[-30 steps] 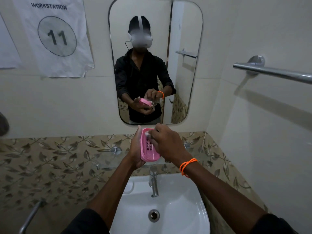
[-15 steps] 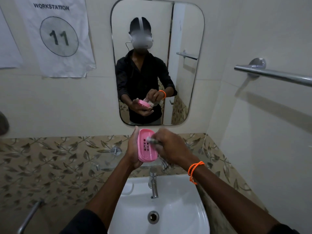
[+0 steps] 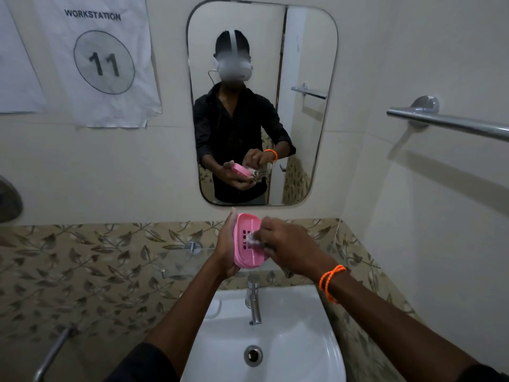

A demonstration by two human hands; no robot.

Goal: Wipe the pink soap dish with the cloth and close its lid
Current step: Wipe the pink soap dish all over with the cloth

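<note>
Now the right hand (image 3: 286, 244) has slid its pinched cloth (image 3: 252, 238) from the top of the dish (image 3: 246, 252) down to the holes, so wiping goes on while the left hand (image 3: 227, 244) grips the dish above the sink (image 3: 316, 340).

cream tiled walls with leaf-pattern band (image 3: 82, 260), mirror (image 3: 303, 64) over white sink (image 3: 303, 340), chrome tap (image 3: 254, 304), towel rail (image 3: 454, 124) right, "WORKSTATION 11" sheet (image 3: 104, 62) left

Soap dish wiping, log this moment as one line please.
phase: wiping | left hand: holds pink soap dish over sink | right hand: presses cloth inside | lid: unseen
</note>
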